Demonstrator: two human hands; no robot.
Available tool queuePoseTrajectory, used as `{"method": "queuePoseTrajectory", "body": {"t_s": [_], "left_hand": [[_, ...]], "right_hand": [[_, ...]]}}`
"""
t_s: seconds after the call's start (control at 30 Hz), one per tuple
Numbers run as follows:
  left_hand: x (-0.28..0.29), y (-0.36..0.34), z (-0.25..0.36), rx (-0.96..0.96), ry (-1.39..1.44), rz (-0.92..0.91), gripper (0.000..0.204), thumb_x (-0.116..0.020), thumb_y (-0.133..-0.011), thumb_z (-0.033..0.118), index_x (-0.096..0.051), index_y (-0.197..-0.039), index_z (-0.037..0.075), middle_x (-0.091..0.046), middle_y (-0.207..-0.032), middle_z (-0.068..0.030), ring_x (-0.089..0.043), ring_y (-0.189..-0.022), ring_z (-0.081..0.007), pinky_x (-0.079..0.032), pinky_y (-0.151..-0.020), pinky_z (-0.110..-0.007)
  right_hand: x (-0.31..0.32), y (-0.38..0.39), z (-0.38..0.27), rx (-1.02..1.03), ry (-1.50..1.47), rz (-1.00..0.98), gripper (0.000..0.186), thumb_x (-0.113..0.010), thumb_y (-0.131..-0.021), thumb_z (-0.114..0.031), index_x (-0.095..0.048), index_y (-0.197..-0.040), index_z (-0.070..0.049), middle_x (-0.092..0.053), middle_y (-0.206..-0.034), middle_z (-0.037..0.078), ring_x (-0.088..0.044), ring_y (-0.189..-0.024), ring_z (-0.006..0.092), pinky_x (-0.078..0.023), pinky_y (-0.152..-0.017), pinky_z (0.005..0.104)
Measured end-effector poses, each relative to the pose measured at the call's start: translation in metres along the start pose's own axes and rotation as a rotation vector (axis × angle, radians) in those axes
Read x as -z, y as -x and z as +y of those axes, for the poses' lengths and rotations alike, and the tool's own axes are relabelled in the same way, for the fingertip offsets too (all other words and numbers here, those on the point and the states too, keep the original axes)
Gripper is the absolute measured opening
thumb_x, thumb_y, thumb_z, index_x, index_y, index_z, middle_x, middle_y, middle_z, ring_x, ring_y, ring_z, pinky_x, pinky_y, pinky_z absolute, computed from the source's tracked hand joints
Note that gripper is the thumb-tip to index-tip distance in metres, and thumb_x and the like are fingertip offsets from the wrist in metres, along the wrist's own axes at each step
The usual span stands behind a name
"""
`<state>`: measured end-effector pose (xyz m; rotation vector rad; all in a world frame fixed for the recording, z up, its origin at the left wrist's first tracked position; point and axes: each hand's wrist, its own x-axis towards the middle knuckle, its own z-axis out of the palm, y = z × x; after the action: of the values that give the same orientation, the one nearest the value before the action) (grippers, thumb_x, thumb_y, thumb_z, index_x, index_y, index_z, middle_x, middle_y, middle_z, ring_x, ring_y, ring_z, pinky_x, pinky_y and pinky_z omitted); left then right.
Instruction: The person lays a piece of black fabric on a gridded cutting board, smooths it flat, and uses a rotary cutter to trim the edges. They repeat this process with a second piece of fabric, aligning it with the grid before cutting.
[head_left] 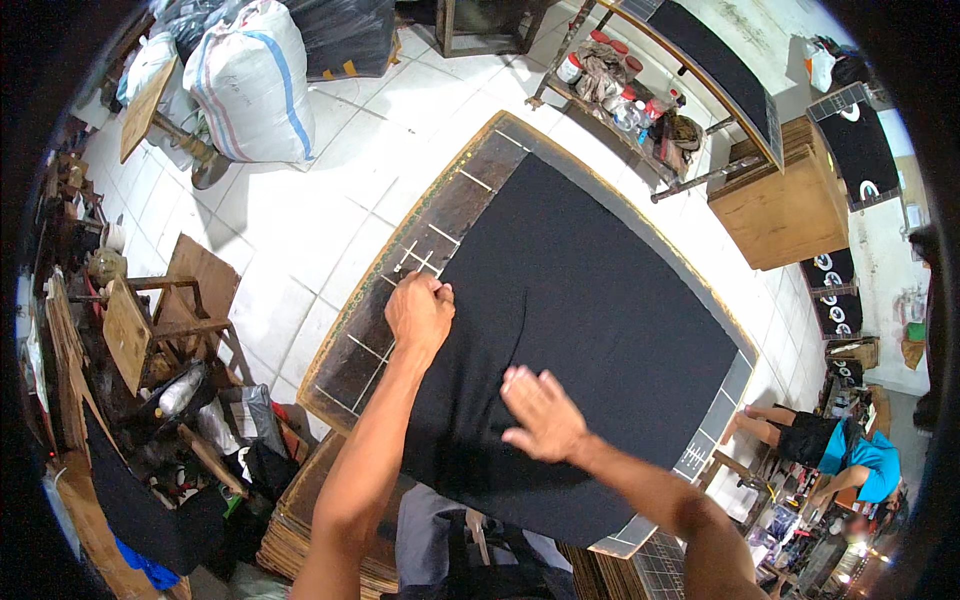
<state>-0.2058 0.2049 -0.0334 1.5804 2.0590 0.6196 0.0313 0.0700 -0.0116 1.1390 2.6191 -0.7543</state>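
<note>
While black fabric point(610, 270) covers most of the white-marked board point(345, 360), left hand point(420, 315) curls at its edge, pinch unclear; right hand point(545, 415), fingers spread, meets a crease point(524, 318). Uneven pressing could trap it.

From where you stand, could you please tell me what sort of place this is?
Probably a textile-printing workshop: black cloth lies on a marked board, and black panels with white motifs are at right.
</note>
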Motion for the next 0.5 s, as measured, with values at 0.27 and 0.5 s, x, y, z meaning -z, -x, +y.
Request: {"method": "queuePoseTrajectory", "body": {"t_s": [0.27,0.5], "left_hand": [[0.008,0.007,0.000,0.011,-0.008,-0.018,0.034,-0.077,-0.073,0.007,-0.062,-0.103,-0.003,-0.068,-0.084,-0.0216,-0.068,-0.080,-0.0423,-0.054,-0.076,-0.051],[0.026,-0.005,0.010,0.205,0.220,-0.187,0.038,-0.078,-0.075,0.011,-0.060,-0.107,-0.001,-0.071,-0.087,-0.0220,-0.070,-0.087,-0.0415,-0.054,-0.079,-0.050]], "right_hand": [[0.027,-0.077,0.123,-0.426,0.168,0.353,0.074,-0.031,-0.105,-0.055,-0.022,-0.159,-0.004,-0.014,-0.168,0.014,-0.011,-0.156,0.0300,-0.007,-0.125,0.0536],[0.030,-0.068,0.102,-0.399,0.161,0.432,0.074,-0.030,-0.105,-0.056,-0.024,-0.159,-0.006,-0.016,-0.168,0.013,-0.011,-0.156,0.0294,-0.008,-0.125,0.0535]]}}
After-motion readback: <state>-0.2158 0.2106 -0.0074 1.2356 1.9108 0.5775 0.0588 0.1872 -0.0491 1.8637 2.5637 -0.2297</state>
